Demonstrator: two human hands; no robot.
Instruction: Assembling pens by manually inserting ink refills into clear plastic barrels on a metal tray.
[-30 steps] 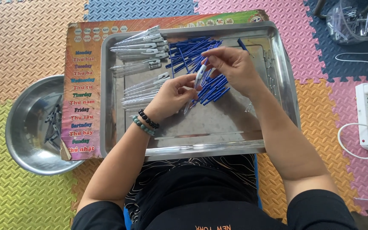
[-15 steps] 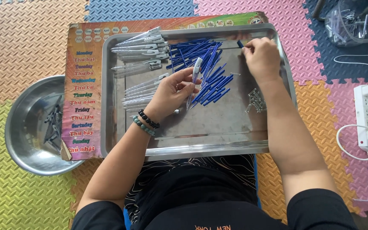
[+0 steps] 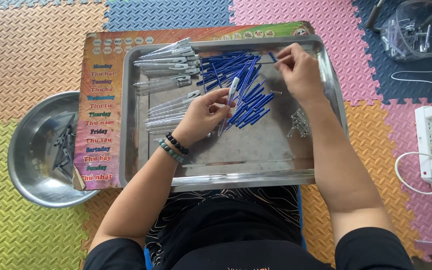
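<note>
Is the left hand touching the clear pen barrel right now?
Touching. The head view shows the left hand with its fingers closed around the clear pen barrel, lifted above the metal tray.

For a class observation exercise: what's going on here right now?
A person works over a steel tray of pen parts. The left hand holds a clear pen barrel upright-ish over a heap of blue refills. The right hand pinches one blue piece at the tray's far edge. Clear barrels lie to the left, small springs to the right.
</note>
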